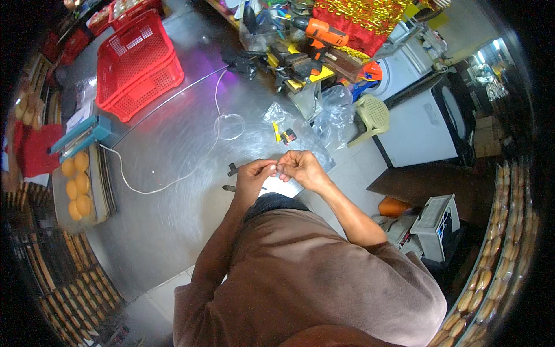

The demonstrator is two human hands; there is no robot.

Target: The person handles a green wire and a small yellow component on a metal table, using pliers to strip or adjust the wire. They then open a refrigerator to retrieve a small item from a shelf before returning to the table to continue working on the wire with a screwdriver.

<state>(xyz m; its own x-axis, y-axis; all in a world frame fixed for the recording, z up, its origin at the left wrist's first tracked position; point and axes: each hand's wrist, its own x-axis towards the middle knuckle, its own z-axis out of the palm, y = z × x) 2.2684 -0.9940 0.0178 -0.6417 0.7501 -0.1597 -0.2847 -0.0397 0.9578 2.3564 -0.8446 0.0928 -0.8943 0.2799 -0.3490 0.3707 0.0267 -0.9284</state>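
My left hand (254, 174) and my right hand (300, 170) meet at the metal table's near edge, fingertips pinched together around something too small to make out. A white sheet (283, 188) lies just below them. To the left are a small black bracket (233, 170) and a dark slim tool (229, 188). Beyond my fingers lie a yellow strip (276, 132) and a small black-and-red item (289, 136).
Red crates (139, 63) stand back left, near a teal appliance (87, 136) and a bun tray (107, 196). A white cable (144, 191) crosses the table (173, 225). An orange drill (326, 32), plastic chair (370, 113) and white appliance (416, 133) are right and back.
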